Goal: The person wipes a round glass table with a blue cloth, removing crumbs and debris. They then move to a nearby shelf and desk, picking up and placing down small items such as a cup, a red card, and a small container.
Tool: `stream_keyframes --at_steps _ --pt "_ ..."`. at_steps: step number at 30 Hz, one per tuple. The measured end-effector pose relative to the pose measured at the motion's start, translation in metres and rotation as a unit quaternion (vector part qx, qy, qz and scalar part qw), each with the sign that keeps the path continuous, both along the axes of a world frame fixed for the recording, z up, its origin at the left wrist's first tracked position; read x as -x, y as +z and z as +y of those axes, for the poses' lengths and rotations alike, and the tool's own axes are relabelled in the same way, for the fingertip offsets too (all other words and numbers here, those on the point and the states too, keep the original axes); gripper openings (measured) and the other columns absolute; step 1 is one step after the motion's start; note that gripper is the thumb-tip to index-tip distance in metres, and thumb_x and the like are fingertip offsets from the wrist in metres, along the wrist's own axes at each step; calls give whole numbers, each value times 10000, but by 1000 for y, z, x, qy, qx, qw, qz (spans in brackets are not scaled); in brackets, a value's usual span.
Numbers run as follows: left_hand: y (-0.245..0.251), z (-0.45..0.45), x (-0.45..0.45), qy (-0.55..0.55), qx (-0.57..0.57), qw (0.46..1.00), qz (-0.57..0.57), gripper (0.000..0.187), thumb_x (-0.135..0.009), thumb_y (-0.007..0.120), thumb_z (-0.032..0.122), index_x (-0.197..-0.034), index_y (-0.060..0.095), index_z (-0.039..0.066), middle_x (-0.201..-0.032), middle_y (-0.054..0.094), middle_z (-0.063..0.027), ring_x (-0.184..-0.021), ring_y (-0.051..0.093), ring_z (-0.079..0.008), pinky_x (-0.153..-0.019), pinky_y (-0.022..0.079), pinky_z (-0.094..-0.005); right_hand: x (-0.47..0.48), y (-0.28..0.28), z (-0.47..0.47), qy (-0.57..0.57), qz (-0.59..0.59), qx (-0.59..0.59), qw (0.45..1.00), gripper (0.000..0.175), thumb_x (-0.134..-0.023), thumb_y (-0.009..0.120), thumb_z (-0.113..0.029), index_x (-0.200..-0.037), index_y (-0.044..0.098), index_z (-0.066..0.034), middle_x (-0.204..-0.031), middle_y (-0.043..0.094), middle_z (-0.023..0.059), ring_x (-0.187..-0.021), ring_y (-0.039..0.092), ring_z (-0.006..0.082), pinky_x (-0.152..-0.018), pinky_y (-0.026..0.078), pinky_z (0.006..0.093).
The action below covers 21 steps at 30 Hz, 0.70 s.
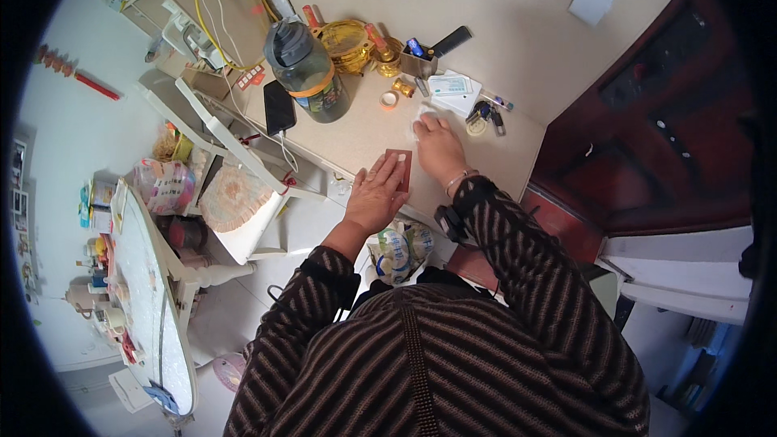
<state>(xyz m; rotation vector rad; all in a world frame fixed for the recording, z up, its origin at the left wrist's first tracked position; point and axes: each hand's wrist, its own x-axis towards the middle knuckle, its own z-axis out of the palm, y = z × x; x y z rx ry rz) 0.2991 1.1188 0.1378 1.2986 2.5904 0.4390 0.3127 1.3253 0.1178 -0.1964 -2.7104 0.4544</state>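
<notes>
My left hand [377, 190] lies with its fingers spread over a flat reddish-brown rectangular thing [400, 180] near the cabinet's front edge. To its right, my right hand [440, 149] presses a crumpled white tissue or cloth [423, 113] on the beige cabinet top [495, 161]. Just beyond the right hand are white cards [455, 90], a bunch of keys [485, 114] and a pen [498, 100]. A roll of tape [388, 99] and a small gold-coloured ornament [403, 87] lie beyond the tissue.
A large water bottle [309, 76] and a black phone [279, 107] with a white cable stand and lie at the left. Behind are gold ornaments [349, 45] and a small holder [419, 60] with a black comb [452, 41]. A white chair [243, 237] is left; a dark red door [655, 121] is right.
</notes>
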Motion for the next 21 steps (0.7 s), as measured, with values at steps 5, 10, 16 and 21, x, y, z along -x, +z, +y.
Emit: stream_keyframes --at_steps 5,10,16,21 --pt "1 -1 17 12 74 997 9 768 -965 547 468 -1592 242 146 -1673 179 -60 -1541 167 -219 -1205 210 -530 -43 6 -10 -11 -29 43 999 175 -825 588 -50 -964 686 -92 -1073 633 105 -1054 595 337 -855 531 426" --pt "-1 2 44 14 67 998 0 816 -950 547 503 -1598 216 134 -1677 169 -62 -1547 149 -222 -1212 187 -532 -70 26 18 -79 92 159 980 197 -793 628 -42 -976 685 -88 -1012 641 136 -979 610 368 -852 523 452" --pt "-17 0 47 -8 59 998 35 860 -950 550 530 -1596 192 89 -1681 131 -92 -1550 123 -277 -1210 167 -552 -131 30 89 -300 61 110 946 254 -795 660 -72 -1044 703 -87 -1025 638 141 -1004 607 352 -892 510 434" --pt "-16 1 49 -16 67 997 47 869 -953 530 539 -1596 183 66 -1681 128 -94 -1552 107 -277 -1217 149 -552 -125 1 67 -229 51 55 970 244 -792 665 -85 -1030 718 -90 -1023 638 125 -1031 602 334 -902 507 413"
